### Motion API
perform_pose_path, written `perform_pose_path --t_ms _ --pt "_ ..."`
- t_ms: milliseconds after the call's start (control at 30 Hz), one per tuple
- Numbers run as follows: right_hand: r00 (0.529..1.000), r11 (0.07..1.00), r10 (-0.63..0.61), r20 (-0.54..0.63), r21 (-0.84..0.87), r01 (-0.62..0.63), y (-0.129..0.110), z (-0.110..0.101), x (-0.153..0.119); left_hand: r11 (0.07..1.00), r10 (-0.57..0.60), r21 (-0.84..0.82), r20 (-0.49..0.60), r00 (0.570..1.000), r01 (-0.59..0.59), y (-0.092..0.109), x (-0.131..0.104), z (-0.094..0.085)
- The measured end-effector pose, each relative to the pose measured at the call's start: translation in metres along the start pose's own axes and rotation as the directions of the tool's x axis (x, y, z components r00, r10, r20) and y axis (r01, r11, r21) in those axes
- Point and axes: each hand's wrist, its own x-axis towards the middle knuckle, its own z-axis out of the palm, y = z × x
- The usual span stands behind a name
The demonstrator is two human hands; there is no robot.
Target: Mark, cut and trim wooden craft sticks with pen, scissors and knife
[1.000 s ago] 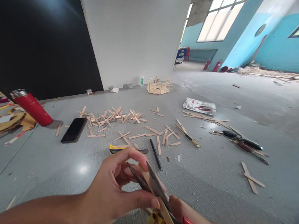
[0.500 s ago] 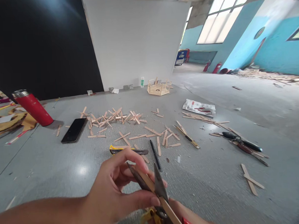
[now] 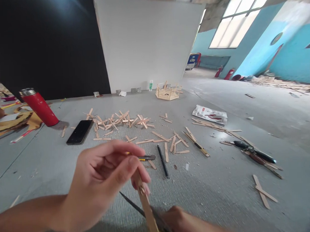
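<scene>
My left hand [image 3: 104,186] pinches a flat wooden stick [image 3: 146,208] near its upper end, at the lower middle. The stick slants down to the right and has a small dark notch or mark near my fingers. Below it my right hand [image 3: 182,220] is closed on the scissors [image 3: 133,203], their handles mostly hidden at the bottom edge. The scissors' blades are apart, one pointing up and left past the stick. Behind my left fingers lies a yellow and black utility knife [image 3: 148,157], partly covered. A black pen [image 3: 162,162] lies just right of it.
Many wooden sticks [image 3: 124,119] are strewn across the grey surface. At left are a phone [image 3: 79,132] and a red bottle [image 3: 40,107]. Farther back stands a hexagonal stick frame [image 3: 168,95]. On the right are a white packet [image 3: 210,114] and pliers [image 3: 251,152].
My left hand has moved left and up along with the stick, which now shows in front of the scissors. The scissors have dropped lower, and the view has shifted slightly.
</scene>
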Motion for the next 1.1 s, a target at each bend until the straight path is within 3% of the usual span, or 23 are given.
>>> perform_pose_path --t_ms 100,200,267,300,400,467,567,667,733,800,933,1100 --pt "0.979 0.962 0.005 -0.204 -0.267 -0.061 -0.010 -0.005 -0.012 0.991 0.055 0.122 -0.064 0.996 -0.047 0.010 0.006 -0.006" --pt "0.924 0.817 0.031 -0.381 -0.523 -0.243 -0.010 -0.009 -0.009 0.960 0.125 0.267 -0.134 0.983 -0.086 0.012 0.010 -0.010" --pt "0.884 0.714 0.062 -0.462 -0.599 -0.363 -0.005 -0.011 -0.002 0.950 0.105 0.306 -0.131 0.986 -0.061 0.010 0.011 -0.010" --pt "0.877 0.706 0.078 -0.475 -0.595 -0.385 -0.003 -0.012 0.001 0.952 0.067 0.305 -0.118 0.991 -0.028 0.009 0.012 -0.010" --pt "0.908 0.800 0.097 -0.407 -0.511 -0.315 -0.003 -0.017 0.002 0.963 -0.069 0.258 -0.040 0.997 0.077 0.003 0.014 -0.008" --pt "0.925 0.851 0.044 -0.378 -0.470 -0.233 -0.008 -0.020 -0.002 0.969 -0.147 0.206 0.028 0.989 0.139 -0.002 0.016 -0.007" --pt "0.890 0.902 -0.064 -0.452 -0.409 -0.142 -0.014 -0.021 -0.005 0.970 -0.228 0.110 0.099 0.969 0.217 -0.011 0.018 -0.005" --pt "0.873 1.000 -0.026 -0.488 -0.025 0.016 -0.014 -0.012 -0.002 0.951 -0.308 0.045 0.130 0.943 0.305 -0.022 0.018 -0.001" --pt "0.880 0.945 0.023 -0.475 0.298 0.137 -0.010 -0.002 0.001 0.932 -0.362 0.030 0.147 0.921 0.361 -0.029 0.017 0.001" --pt "0.883 0.857 0.034 -0.467 0.469 0.215 -0.006 0.006 0.004 0.914 -0.402 0.012 0.156 0.902 0.405 -0.034 0.017 0.003" --pt "0.898 0.788 0.049 -0.437 0.569 0.234 -0.001 0.012 0.004 0.881 -0.462 -0.032 0.159 0.873 0.472 -0.040 0.017 0.005" --pt "0.883 0.785 0.051 -0.466 0.566 0.253 -0.002 0.009 0.004 0.859 -0.497 -0.036 0.190 0.847 0.512 -0.043 0.015 0.005"
